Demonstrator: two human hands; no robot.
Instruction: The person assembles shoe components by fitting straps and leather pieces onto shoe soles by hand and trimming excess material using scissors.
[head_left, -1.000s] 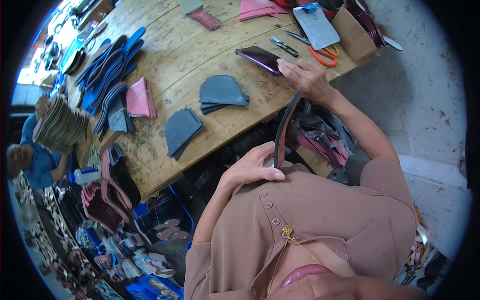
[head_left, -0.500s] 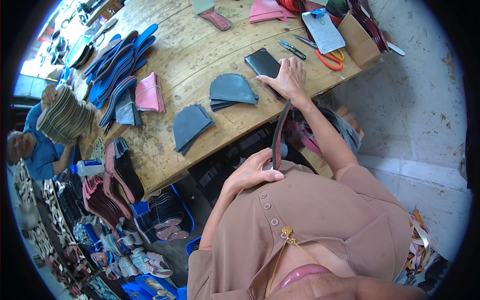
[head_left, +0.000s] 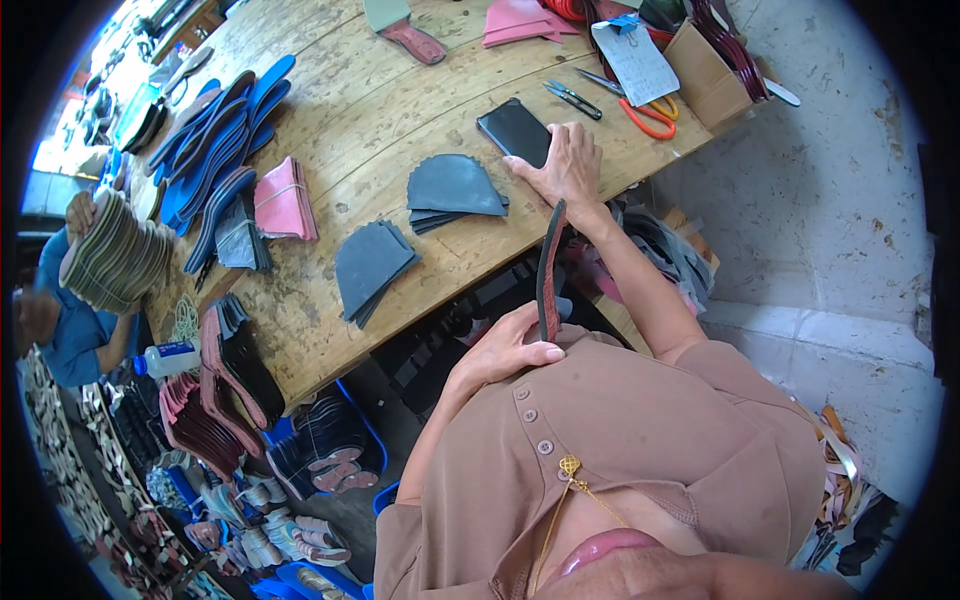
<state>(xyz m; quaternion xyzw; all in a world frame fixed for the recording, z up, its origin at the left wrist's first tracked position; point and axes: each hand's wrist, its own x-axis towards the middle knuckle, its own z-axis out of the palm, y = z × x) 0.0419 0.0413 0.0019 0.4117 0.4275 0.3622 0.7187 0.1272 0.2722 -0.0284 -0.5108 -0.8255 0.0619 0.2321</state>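
Observation:
A smartphone [head_left: 512, 128] with a dark screen lies near the right end of the wooden table. Across its near end rests my right hand [head_left: 568, 172], thumb at one edge and fingers bent along the other, hiding that part. In front of my stomach, my left hand [head_left: 505, 350] is closed round the lower end of a shoe insole [head_left: 549, 275]. The insole stands on edge, its thin side black and reddish, and its upper tip comes close to my right wrist. A stack of dark scallop-edged pieces [head_left: 455, 185] lies left of the phone, with another dark stack [head_left: 372, 265] beside it.
Thread snips [head_left: 573, 98] and orange-handled scissors [head_left: 648, 118] lie past the phone, beside a cardboard box [head_left: 708, 75]. Blue insoles [head_left: 215, 145] and a tied pink bundle [head_left: 285, 198] occupy the left side. Another person [head_left: 80, 330] holds a stack of insoles [head_left: 115, 255] there.
The view has shifted slightly, so the table's things sit a little farther left. The insole's upper end has tipped a little leftward in my left hand. My right hand stays at the phone.

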